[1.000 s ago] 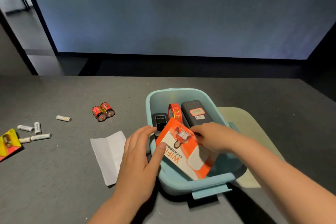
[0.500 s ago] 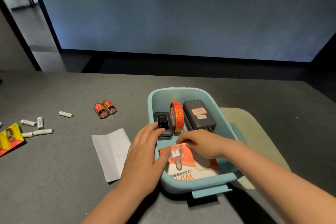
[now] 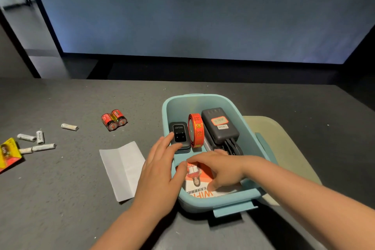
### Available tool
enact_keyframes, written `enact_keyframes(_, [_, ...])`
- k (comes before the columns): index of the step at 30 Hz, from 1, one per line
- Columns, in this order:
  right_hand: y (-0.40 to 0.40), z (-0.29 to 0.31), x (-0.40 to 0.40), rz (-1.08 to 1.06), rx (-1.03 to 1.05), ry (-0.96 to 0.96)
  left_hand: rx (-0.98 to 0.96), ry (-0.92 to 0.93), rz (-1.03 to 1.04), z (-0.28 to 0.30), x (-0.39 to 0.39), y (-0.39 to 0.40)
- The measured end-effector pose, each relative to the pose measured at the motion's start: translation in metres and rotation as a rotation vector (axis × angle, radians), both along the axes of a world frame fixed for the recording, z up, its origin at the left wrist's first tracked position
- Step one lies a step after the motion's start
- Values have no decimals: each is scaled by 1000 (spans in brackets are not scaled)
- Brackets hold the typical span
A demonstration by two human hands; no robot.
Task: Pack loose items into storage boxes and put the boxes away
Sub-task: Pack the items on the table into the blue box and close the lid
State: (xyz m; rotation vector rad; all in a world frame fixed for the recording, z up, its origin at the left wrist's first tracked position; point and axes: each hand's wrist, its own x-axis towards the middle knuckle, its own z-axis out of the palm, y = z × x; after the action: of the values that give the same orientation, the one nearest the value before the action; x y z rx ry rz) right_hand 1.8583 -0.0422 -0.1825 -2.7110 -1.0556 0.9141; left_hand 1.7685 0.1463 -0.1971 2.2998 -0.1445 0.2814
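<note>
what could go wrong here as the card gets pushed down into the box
The card lies slanted against the near wall of the box; pressing with the right hand could bend it. The left hand touches the small black device, which could tip against the tape roll standing on edge.

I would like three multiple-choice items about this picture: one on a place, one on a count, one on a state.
1. Where does the red tape roll stand?
A. between the small black device and the dark power bank
B. on the white paper
C. outside the box

2. How many red batteries lie on the table?
A. one
B. two
C. four

3. How is the blue box?
A. closed with its lid
B. upside down
C. open, with things inside

Answers: 1 A, the roll stands on edge between them; 2 B, a pair lies side by side; 3 C, the right hand reaches into it.
</note>
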Motion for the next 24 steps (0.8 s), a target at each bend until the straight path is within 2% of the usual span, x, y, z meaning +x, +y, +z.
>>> enact_keyframes(3, [0,-4,1,-42,35,57,-7,-12,3,-1,1,0])
enact_keyframes(13, [3,8,-2,-78,194,-28,-40,9,2,1,-1,0])
enact_keyframes(15, [-1,16,-4,-30,143,-85,-32,12,-3,2,-2,1])
enact_keyframes(19, [-24,15,-12,45,-140,-270,-26,28,-5,2,-2,0])
enact_keyframes(22, [-36,11,-11,-10,-217,-272,-33,10,-6,0,-1,-1])
enact_keyframes(24, [-40,11,-5,-73,-193,-244,-31,6,-14,1,-2,-1])
